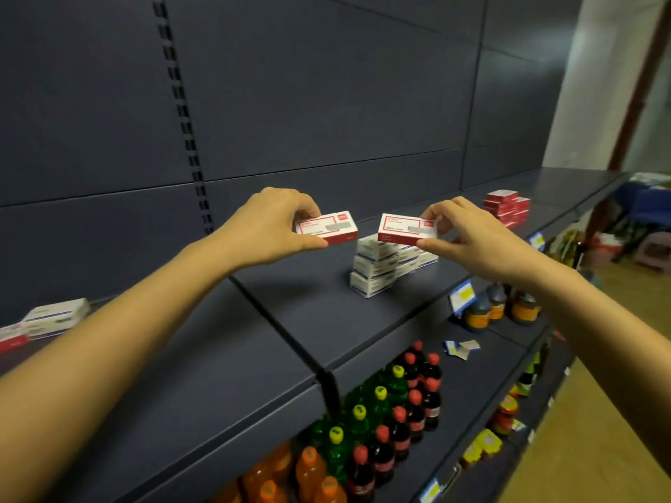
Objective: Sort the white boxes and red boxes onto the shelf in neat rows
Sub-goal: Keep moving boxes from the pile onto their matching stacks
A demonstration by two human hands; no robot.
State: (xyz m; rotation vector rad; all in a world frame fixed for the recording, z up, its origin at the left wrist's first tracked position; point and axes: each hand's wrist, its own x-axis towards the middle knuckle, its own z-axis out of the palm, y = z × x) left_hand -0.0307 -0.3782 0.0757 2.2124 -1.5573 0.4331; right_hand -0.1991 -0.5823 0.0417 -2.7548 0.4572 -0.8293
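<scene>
My left hand (270,226) pinches a red box (328,229) with a white label, held above the dark shelf (290,306). My right hand (468,234) grips a second red box (405,229) the same way, just to the right. Under and behind that box sits a stack of white boxes (381,266), three high, on the shelf. A pile of red boxes (506,208) rests farther right on the same shelf. At the far left lie more white boxes (54,315) and a red box (12,339).
Lower shelves hold green, dark and orange drink bottles (381,422), jars (501,306) and yellow packs (483,444). Price tags (461,294) hang on the shelf edge. A wooden floor (617,393) and stools lie to the right.
</scene>
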